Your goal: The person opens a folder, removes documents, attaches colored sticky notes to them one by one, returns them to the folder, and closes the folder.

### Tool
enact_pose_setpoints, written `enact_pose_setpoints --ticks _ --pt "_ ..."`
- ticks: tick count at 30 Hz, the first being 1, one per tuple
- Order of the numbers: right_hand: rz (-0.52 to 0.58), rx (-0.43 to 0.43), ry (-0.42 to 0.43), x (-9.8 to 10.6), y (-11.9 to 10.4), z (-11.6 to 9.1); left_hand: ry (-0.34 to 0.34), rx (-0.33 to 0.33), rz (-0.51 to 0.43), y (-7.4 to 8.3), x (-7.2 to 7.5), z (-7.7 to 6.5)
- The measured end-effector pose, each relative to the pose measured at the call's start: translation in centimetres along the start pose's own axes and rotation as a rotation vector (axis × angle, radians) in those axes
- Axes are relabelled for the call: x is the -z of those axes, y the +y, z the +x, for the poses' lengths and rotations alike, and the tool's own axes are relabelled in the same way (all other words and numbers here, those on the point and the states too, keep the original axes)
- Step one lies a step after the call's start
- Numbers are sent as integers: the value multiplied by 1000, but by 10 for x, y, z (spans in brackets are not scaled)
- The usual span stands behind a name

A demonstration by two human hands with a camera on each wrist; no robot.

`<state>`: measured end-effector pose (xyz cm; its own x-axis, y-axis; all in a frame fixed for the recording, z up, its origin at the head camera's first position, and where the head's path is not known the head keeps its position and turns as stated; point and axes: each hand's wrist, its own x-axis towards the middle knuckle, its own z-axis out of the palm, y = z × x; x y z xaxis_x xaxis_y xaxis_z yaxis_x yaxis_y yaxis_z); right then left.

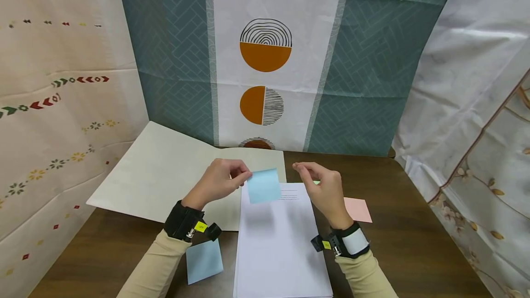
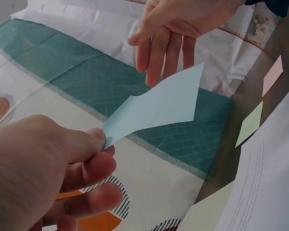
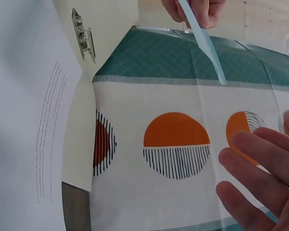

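Between thumb and fingertips, my left hand (image 1: 221, 180) pinches one edge of a light blue sticky note (image 1: 264, 186). The note is held up above a stack of white paper (image 1: 281, 252) and curves slightly in the left wrist view. To the right of the note, my right hand (image 1: 325, 190) is raised with nothing in it. Its fingers (image 3: 260, 168) are loosely extended in the right wrist view, apart from the note. A few printed lines show near the top of the paper stack.
An open cream folder (image 1: 182, 169) with a metal fastener (image 3: 83, 36) lies behind and left of the paper. Another blue sticky note (image 1: 204, 262) lies near the left forearm. Pink (image 1: 359, 209) and pale green sticky notes (image 2: 249, 125) lie right of the stack. Patterned cloth surrounds the table.
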<state>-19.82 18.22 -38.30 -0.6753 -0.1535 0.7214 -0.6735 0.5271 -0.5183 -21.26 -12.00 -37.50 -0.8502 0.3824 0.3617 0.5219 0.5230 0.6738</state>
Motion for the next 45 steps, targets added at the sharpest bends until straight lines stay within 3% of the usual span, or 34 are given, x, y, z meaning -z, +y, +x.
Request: enact_pose_setpoints --ticks 12,18,24,30,37,40,45 --pt "0 -101 -251 5 -5 0 -35 -92 -16 8 -19 5" --pt "16 -98 -264 8 -1 0 -67 -96 -7 13 -29 7" --pt "50 -133 -273 11 2 1 -55 -88 -15 15 -38 10" --pt "-5 -259 -251 12 10 1 -49 -19 -84 18 -54 20" --pt "-74 -368 -225 11 24 1 -16 67 9 21 -75 35" --pt "-107 -399 -250 12 27 1 -18 74 53 20 -79 40" --pt "-145 -450 -356 14 31 1 -80 91 102 17 -81 40"
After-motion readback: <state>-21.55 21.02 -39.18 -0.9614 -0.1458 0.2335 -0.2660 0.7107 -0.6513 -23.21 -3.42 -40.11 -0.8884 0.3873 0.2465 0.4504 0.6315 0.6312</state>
